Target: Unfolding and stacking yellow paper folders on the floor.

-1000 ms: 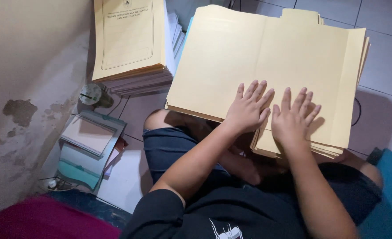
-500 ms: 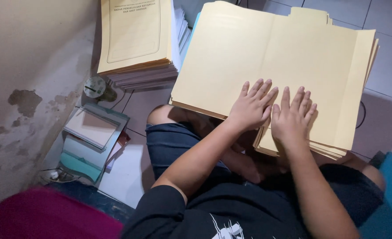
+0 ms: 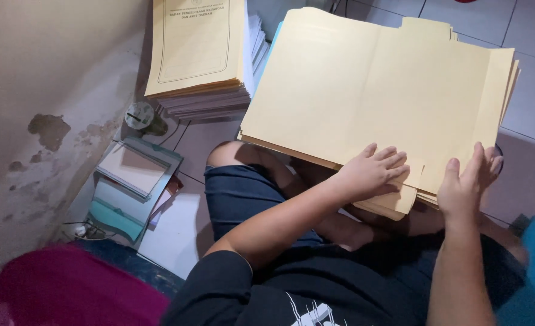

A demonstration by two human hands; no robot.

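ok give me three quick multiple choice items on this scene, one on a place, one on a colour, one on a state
1. Where does the stack of folders rest?
A. across the person's lap
B. on a shelf
C. against the wall

2. What colour are the folders?
A. blue
B. pale yellow
C. red

3. How is the left hand placed?
A. closed in a fist
B. raised in the air
C. flat, fingers spread on the top folder

Answers:
1 A, the stack lies over the bent knees.
2 B, every folder in the stack is pale yellow.
3 C, the palm presses down on the near edge, while the right hand grips the near right corner.
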